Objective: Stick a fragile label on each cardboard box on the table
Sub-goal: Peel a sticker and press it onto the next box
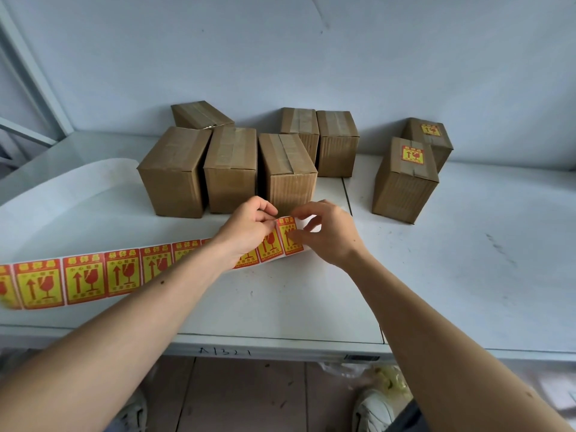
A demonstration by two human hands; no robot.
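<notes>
In front of the boxes point(230, 169), the left hand point(249, 232) pinches the label strip point(93, 275); the right hand point(324, 232), fingers narrow, peels the end label point(288, 233), which next needs an unlabelled box.

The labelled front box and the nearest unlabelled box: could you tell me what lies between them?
Only bare table with a seam, between the labelled front box and the unlabelled box, in the head view.

Cardboard boxes on the desk point(467, 244): eight. Unlabelled boxes point(230, 169): six, grouped at left. Labelled boxes point(405, 179): two, at right. Label strip point(84, 279): one. Hands: two, left point(249, 229) and right point(327, 232).
</notes>
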